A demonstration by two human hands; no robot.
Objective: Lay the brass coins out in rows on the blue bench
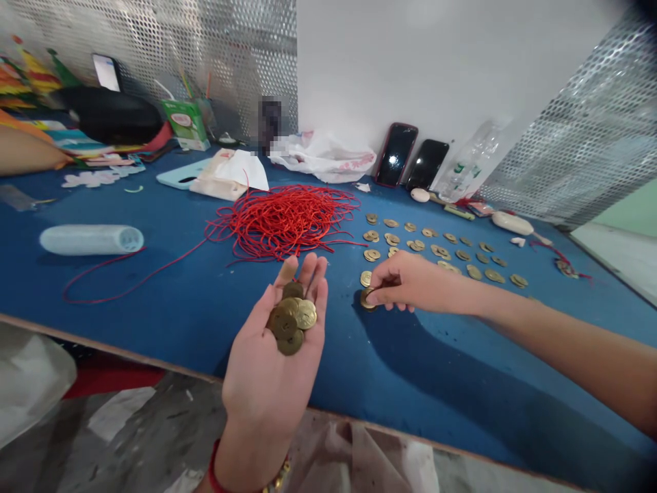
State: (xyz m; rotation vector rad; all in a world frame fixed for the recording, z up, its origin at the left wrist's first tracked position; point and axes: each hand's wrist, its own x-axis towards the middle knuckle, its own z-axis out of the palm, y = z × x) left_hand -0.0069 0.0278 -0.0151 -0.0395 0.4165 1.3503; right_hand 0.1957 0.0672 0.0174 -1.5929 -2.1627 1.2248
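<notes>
My left hand [280, 370], palm up and fingers slightly curled, holds a loose heap of brass-coloured coins [286, 320]. To its right, my right hand [395, 282] pinches a coin [367, 298] at the blue tabletop, at the near end of the leftmost line of coins. Just beyond those fingertips lies a small coin pile [366, 278]. More small piles of coins [417, 244] are laid out in rows behind and beside my right hand, which hides some of them.
A tangled heap of red cord [292, 219] lies behind my left hand. One strand runs to a pale cylinder [92, 239] at left. Two phones [397, 154] and a plastic bottle [469, 161] lean at the back. Another person's arm [31, 147] shows at far left.
</notes>
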